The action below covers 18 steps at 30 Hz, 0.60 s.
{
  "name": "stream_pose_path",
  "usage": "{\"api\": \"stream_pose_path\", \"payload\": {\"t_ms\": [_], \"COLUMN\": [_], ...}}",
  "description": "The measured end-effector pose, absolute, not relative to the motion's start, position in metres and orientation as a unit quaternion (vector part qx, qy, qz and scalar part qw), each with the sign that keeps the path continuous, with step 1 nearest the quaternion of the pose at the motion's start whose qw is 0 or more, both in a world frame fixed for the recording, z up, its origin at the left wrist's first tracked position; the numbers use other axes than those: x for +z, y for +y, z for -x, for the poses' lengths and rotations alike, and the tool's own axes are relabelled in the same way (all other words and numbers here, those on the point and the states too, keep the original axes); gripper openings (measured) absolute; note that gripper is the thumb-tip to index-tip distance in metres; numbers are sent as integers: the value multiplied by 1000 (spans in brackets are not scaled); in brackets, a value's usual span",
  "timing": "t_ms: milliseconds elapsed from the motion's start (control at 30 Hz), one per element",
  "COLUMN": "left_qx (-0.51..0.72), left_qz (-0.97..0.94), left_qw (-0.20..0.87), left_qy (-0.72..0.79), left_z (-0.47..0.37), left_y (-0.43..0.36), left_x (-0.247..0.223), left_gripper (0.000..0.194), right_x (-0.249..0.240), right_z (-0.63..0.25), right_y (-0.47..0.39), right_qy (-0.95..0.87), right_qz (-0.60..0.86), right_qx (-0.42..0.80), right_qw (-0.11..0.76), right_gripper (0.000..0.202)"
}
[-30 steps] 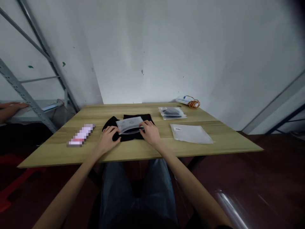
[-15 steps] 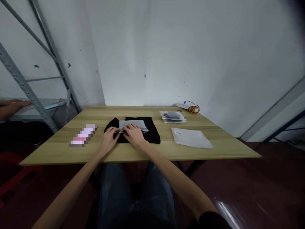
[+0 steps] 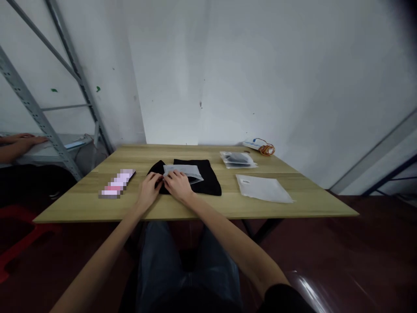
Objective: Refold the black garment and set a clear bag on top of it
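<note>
The clear plastic bag [image 3: 184,172] lies on the black garment [image 3: 198,182], long axis running 9 to 3 o'clock. Its left end is pinched by both the left hand [image 3: 149,189] and right hand [image 3: 177,186], fingers pressed together; the bag extends toward 3 o'clock from both grips on the tabletop [image 3: 228,204].

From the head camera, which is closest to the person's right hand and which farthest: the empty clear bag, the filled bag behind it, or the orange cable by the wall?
From the right hand:
1. Empty clear bag, flat on the table to the hand's right.
2. Filled bag, farther back and right.
3. Orange cable, at the far right corner by the wall.
</note>
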<state>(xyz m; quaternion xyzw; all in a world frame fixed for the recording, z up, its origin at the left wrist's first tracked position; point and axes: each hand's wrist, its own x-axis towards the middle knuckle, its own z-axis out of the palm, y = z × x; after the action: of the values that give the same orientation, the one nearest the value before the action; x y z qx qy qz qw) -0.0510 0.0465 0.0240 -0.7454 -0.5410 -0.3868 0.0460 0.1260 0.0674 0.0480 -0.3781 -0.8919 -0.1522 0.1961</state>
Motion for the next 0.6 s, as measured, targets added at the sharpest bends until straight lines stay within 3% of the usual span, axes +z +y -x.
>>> {"api": "stream_pose_path", "payload": {"t_ms": [300, 600], "left_qx": [-265, -211], "left_qz": [758, 743], "left_qw": [138, 185], "left_qy": [-580, -608], "left_z": [49, 58], "left_y": [43, 45], "left_x": [29, 30], "left_gripper": [26, 30], "right_x": [49, 48], "right_z": [-131, -238], "right_y": [71, 68], "right_qy": [-911, -880], "right_qz": [326, 421], "right_qx": [-191, -178], "right_qw": [166, 130], "right_gripper": [29, 31]}}
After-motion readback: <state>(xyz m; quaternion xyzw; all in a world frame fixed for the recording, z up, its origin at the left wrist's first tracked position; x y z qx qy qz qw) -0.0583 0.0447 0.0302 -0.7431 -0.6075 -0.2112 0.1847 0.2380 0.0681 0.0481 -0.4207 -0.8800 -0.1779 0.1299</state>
